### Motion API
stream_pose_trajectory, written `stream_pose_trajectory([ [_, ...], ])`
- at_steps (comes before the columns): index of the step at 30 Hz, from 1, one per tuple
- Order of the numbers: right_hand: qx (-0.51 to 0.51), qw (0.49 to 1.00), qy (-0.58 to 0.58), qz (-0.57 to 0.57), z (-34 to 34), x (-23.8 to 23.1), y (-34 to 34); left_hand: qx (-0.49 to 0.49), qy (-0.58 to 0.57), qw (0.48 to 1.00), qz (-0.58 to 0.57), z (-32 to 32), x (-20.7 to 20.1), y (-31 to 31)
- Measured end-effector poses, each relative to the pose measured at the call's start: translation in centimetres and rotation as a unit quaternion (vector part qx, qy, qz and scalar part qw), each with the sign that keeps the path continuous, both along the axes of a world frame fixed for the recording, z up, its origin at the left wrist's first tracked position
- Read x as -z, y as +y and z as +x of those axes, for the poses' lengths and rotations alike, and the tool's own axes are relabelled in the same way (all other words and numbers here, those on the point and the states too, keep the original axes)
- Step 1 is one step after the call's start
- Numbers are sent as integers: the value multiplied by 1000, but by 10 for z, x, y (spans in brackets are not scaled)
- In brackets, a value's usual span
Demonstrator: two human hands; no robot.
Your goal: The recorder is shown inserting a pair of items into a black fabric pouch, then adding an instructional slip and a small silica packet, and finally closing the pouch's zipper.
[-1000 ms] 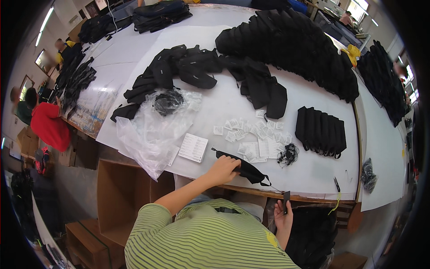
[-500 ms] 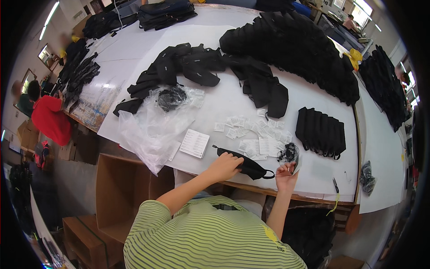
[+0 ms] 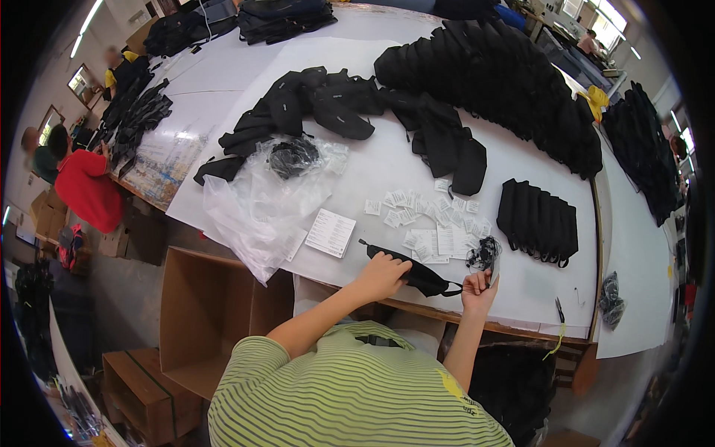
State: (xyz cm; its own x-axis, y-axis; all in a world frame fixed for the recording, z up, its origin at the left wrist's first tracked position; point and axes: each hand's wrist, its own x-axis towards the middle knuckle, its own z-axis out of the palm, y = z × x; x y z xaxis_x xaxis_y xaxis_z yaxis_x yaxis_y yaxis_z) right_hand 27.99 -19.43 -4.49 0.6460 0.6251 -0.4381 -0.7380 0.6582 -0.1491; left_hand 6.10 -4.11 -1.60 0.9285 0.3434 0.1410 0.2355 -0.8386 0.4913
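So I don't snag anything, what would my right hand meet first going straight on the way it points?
Most likely the tangle of black cords just beyond your right hand, though depth is unclear.

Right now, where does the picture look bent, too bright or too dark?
Head view: the table looks bent along its front edge; head view: the upper-right window is washed out; head view: the black pouch under the left hand shows little detail.
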Motion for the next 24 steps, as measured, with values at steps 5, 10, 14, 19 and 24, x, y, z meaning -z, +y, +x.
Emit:
stream_pose_trajectory([
  [5, 80, 993, 25, -80, 13, 2, -2, 3, 2, 1000, -9, -1, -1, 0],
  [10, 51, 993, -76, -74, 22, 11, -10, -1, 1, 1000, -7, 0, 0, -2],
  [14, 168, 877, -188, -409, 11, -14, 8, -1, 0, 1000, -3, 0, 2, -3],
  [19, 151, 751, -368, -527, 13, -8, 3, 1, -9, 1000, 0, 1, 2, -4],
  [24, 164, 660, -504, -533, 18, -3, 9, 3, 7, 1000, -19, -2, -3, -4],
])
